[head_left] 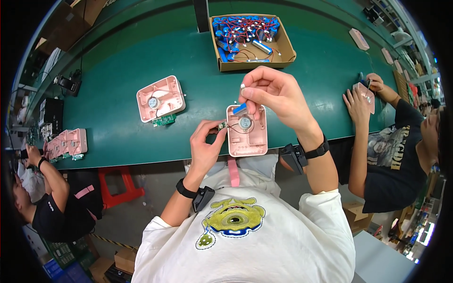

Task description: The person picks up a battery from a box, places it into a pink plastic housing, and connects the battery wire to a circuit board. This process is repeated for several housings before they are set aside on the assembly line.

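Observation:
Below my hands a pink plastic housing (247,146) lies at the table's near edge, its hollow inside facing up. A round silver speaker (245,123) with dark wires sits in it. My left hand (206,143) is at the housing's left side, thumb and fingers pinching a small green circuit board (222,126). Over the housing's upper part, my right hand (277,96) pinches a small white connector (243,87) between thumb and forefinger. Its lower fingers hold a blue cylindrical battery (239,109), partly hidden by them.
Ahead stands an open cardboard box (288,57) of blue batteries with red wires. To the left lies another pink housing (141,106) with a green circuit board (164,120) beside it. Co-workers sit on both sides, the right one handling a pink part (369,96). A red stool (122,191) stands lower left.

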{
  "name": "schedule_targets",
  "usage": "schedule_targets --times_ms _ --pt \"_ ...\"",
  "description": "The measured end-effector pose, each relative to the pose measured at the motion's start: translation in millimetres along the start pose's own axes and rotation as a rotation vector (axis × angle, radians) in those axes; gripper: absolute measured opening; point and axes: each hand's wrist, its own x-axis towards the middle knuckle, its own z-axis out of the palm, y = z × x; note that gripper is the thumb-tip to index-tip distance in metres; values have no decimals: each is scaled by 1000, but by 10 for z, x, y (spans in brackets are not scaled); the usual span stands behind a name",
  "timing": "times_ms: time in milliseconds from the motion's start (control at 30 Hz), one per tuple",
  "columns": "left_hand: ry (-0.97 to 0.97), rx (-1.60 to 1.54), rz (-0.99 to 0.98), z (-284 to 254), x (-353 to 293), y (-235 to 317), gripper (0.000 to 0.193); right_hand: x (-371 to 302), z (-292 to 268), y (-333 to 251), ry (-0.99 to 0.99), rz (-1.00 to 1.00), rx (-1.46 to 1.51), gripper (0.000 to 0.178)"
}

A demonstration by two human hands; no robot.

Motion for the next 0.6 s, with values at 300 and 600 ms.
schedule_targets --times_ms 300,600 --pt "51 9 26 23 9 -22 23 -13 -118 68 63 -1 -62 12" --pt "54 2 33 52 11 17 21 -114 32 190 101 55 -233 11"
